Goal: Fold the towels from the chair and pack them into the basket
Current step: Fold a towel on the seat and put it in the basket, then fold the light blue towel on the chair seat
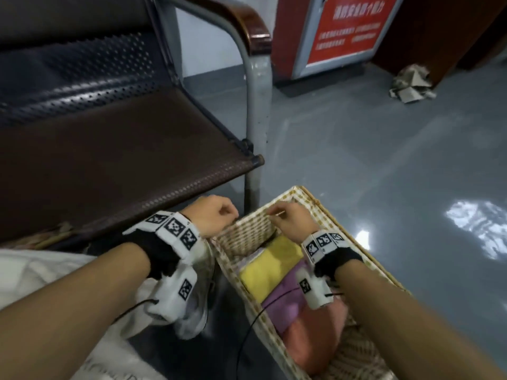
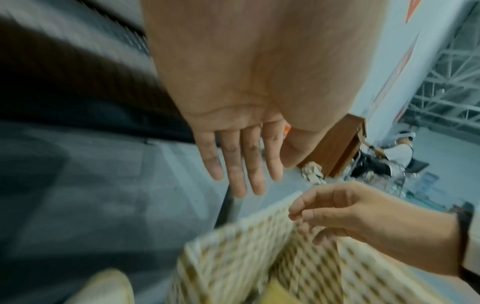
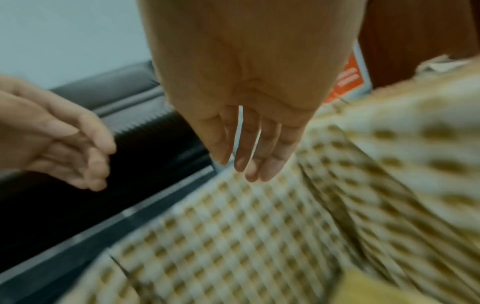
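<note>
The left hand (image 1: 212,216) hovers just outside the far left corner of the basket, and the left wrist view shows its fingers (image 2: 233,164) straight, close together and holding nothing. The right hand (image 1: 292,219) is above the far end of the basket; its fingers (image 3: 246,148) hang straight and relaxed over the woven wall, though whether they touch the wall cannot be told through the blur. Both wrists wear black bands with white blocks printed in black-and-white square markers.

The rectangular basket of cream and tan woven strips (image 1: 247,233) stands on the grey glossy floor (image 1: 356,149), just beside the chair's front leg. Inside it three folded towels lie side by side in a row: a yellow towel (image 1: 270,263) at the far end, a lilac towel (image 1: 285,305) touching it in the middle, and a salmon-pink towel (image 1: 312,335) nearest the person.

The chair with a brown perforated metal seat (image 1: 115,157), grey tube frame and glossy dark-red armrest stands to the left of the basket. Below the left forearm are a white garment and a white shoe (image 1: 192,311). Farther back, a red sign with white lettering in a grey frame (image 1: 348,28) leans against the wall, and crumpled printed paper (image 1: 411,83) lies on the floor beside a brown wooden cabinet.
</note>
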Demonstrator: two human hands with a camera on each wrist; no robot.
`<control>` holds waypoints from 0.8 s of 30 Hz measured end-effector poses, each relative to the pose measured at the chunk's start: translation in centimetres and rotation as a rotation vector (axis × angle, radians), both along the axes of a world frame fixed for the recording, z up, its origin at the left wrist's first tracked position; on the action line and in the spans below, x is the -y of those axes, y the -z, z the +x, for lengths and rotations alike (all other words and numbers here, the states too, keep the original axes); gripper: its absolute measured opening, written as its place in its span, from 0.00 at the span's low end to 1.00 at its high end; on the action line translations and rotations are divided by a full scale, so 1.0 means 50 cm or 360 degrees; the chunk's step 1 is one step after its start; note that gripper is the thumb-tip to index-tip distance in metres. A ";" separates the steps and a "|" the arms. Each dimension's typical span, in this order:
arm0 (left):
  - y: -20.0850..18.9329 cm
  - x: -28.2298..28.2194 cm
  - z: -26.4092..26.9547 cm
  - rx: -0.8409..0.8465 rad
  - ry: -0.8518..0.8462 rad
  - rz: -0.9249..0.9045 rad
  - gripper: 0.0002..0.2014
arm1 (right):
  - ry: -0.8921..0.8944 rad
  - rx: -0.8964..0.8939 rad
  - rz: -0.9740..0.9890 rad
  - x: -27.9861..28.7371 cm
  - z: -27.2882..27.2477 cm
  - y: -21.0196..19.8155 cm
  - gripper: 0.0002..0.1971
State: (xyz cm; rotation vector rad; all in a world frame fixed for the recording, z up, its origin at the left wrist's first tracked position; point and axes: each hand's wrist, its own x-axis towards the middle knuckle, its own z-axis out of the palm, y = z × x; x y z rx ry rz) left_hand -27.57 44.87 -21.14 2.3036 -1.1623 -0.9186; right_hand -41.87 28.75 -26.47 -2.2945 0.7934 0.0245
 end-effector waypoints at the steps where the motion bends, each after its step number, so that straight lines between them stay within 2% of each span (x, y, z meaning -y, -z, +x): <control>1: -0.033 -0.017 0.017 0.0005 -0.0060 -0.0082 0.04 | -0.0073 0.0011 -0.0049 -0.010 0.018 -0.040 0.08; 7: -0.232 -0.155 0.121 0.0018 -0.0482 -0.0555 0.07 | -0.0522 0.0115 -0.0401 -0.098 0.189 -0.278 0.08; 13: -0.364 -0.339 0.215 -0.0001 -0.0872 -0.0990 0.07 | -0.0943 0.0148 -0.0617 -0.266 0.410 -0.450 0.09; 16: -0.375 -0.455 0.266 0.0058 -0.1027 -0.1048 0.07 | -0.1149 0.0161 -0.0708 -0.374 0.519 -0.494 0.09; 20: -0.330 -0.621 0.333 0.0092 -0.1299 -0.0989 0.06 | -0.1389 0.0155 -0.0707 -0.530 0.641 -0.491 0.10; 22: -0.303 -0.705 0.366 0.0190 -0.1374 -0.0865 0.06 | -0.1522 0.0144 -0.0677 -0.604 0.691 -0.468 0.10; 24: -0.276 -0.785 0.399 0.0360 -0.1429 -0.0619 0.07 | -0.1662 0.0146 -0.0653 -0.674 0.737 -0.438 0.10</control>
